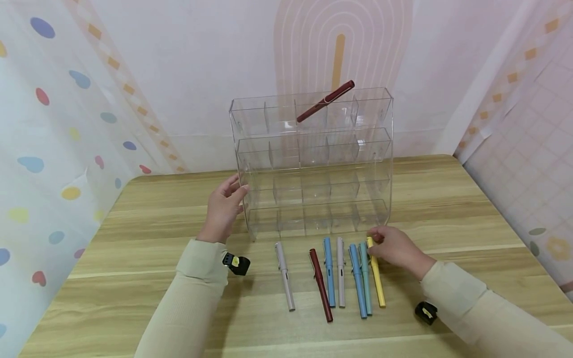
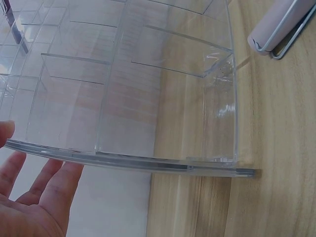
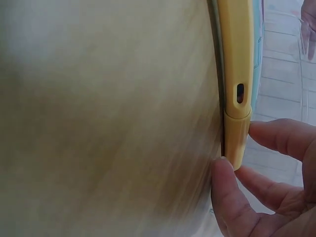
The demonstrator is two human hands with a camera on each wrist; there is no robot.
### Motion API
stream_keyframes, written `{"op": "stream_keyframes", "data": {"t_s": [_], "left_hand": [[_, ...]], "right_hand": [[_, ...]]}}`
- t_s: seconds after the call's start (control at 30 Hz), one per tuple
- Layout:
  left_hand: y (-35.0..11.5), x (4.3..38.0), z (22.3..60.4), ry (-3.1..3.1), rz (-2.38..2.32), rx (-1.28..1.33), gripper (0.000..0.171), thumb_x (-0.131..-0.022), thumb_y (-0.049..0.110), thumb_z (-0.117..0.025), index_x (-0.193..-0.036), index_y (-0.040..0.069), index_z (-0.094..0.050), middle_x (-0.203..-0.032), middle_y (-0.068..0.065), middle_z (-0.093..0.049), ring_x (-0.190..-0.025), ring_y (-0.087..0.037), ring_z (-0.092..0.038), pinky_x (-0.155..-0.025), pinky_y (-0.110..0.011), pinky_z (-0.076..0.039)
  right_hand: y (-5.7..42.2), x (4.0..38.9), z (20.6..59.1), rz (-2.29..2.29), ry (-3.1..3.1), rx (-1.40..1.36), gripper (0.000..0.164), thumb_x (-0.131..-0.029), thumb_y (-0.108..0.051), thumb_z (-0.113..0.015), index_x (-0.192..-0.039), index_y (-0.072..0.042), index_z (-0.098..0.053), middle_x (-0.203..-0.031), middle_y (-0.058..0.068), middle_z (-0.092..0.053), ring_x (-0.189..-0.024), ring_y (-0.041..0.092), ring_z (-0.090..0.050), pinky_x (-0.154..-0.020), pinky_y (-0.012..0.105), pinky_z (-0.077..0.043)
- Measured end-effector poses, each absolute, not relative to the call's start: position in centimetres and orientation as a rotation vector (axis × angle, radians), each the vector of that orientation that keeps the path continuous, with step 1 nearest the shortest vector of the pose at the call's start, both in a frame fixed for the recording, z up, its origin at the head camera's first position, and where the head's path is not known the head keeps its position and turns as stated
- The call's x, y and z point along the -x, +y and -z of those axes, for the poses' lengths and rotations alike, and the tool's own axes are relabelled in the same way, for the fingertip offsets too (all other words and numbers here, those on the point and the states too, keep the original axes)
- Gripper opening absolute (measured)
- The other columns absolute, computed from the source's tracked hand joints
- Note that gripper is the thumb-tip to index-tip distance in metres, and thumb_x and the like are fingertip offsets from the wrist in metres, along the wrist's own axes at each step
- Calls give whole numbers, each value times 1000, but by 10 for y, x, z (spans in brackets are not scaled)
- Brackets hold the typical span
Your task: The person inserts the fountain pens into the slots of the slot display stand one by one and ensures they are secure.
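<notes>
My left hand [image 1: 224, 206] grips the side edge of a clear acrylic rack [image 1: 290, 219], which stands upright on the table in stepped tiers of compartments. In the left wrist view, the thumb is on one face of the side panel [image 2: 143, 165] and the fingers on the other. With thumb and fingers, my right hand [image 1: 396, 248] pinches the far end of a yellow pen [image 1: 378, 283], rightmost in a row before the rack. Beside it lie a teal pen [image 1: 365, 283] and a blue pen [image 1: 357, 278]. A dark red pen [image 1: 325, 102] leans slanted in the top tier.
Further left in the row are a grey pen [image 1: 341, 273], another blue pen [image 1: 329, 273], a dark red pen [image 1: 320, 283] and a separate grey pen [image 1: 284, 276]. The wooden table [image 1: 143, 238] meets a patterned cloth backdrop [image 1: 201, 64] behind the rack.
</notes>
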State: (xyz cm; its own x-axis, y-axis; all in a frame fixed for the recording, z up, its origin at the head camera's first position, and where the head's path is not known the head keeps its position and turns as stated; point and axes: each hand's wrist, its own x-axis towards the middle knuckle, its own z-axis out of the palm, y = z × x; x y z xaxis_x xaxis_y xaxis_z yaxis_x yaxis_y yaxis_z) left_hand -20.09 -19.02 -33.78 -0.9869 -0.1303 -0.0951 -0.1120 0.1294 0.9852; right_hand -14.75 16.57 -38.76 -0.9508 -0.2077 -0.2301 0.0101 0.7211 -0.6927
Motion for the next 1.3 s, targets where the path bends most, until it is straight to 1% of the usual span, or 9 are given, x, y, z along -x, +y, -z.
{"op": "stream_keyframes", "data": {"t_s": [0.1, 0.2, 0.3, 0.43, 0.57, 0.77, 0.97, 1.2, 1.3], "left_hand": [[-190, 201, 337, -2350, 2050, -255, 50, -99, 21, -54, -148, 19, -40, -143, -13, -47, -125, -27, -49, -98, -46, -44], [-190, 200, 337, -2356, 2044, -256, 50, -99, 21, -54, -148, 19, -41, -143, -13, -48, -124, -26, -50, -97, -45, -45], [-189, 200, 337, -2362, 2037, -253, 50, -99, 21, -54, -148, 19, -41, -143, -13, -48, -124, -26, -51, -97, -44, -46], [-188, 200, 337, -2363, 2035, -242, 51, -100, 21, -53, -148, 17, -40, -143, -14, -47, -125, -26, -49, -97, -44, -45], [-187, 200, 337, -2352, 2045, -240, 51, -100, 20, -53, -149, 16, -39, -143, -15, -47, -126, -26, -48, -97, -46, -45], [-186, 201, 337, -2355, 2047, -237, 51, -100, 20, -53, -149, 16, -39, -143, -14, -47, -126, -27, -48, -98, -47, -44], [-184, 203, 338, -2358, 2046, -234, 52, -100, 19, -53, -149, 14, -38, -143, -15, -47, -126, -27, -48, -98, -46, -45], [-183, 206, 340, -2361, 2047, -231, 51, -100, 18, -53, -149, 14, -39, -143, -16, -47, -127, -28, -47, -98, -46, -45], [-183, 208, 342, -2358, 2052, -238, 51, -100, 17, -53, -149, 14, -38, -143, -16, -46, -127, -28, -47, -98, -46, -44]], "right_hand": [[164, 149, 387, 1040, 2633, 170, 47, -82, -5, -67, -124, 13, -56, -100, 19, -58, -87, 27, -55, -69, 37, -50], [163, 150, 386, 1016, 2631, 182, 46, -82, -3, -67, -122, 15, -56, -90, 14, -55, -74, 21, -51, -59, 31, -47], [162, 151, 385, 986, 2636, 173, 42, -82, -4, -67, -119, 13, -58, -88, 13, -56, -68, 19, -51, -56, 30, -46], [163, 152, 385, 969, 2633, 145, 38, -82, -6, -68, -115, 12, -60, -94, 17, -59, -65, 17, -55, -56, 30, -47], [165, 151, 383, 1033, 2602, 108, 34, -82, -6, -68, -111, 10, -60, -95, 19, -60, -67, 18, -58, -56, 30, -51], [172, 150, 378, 1156, 2563, 76, 36, -82, -5, -66, -113, 12, -58, -88, 15, -58, -63, 16, -56, -57, 31, -52], [177, 147, 366, 1244, 2538, 55, 38, -86, -6, -63, -118, 12, -55, -94, 17, -56, -74, 19, -58, -64, 34, -55], [183, 146, 349, 1398, 2513, 31, 35, -90, -7, -61, -120, 10, -52, -91, 11, -50, -80, 20, -54, -71, 38, -56], [186, 148, 340, 1466, 2519, 51, 33, -91, -7, -60, -119, 10, -51, -90, 8, -49, -82, 18, -53, -73, 36, -56]]}}
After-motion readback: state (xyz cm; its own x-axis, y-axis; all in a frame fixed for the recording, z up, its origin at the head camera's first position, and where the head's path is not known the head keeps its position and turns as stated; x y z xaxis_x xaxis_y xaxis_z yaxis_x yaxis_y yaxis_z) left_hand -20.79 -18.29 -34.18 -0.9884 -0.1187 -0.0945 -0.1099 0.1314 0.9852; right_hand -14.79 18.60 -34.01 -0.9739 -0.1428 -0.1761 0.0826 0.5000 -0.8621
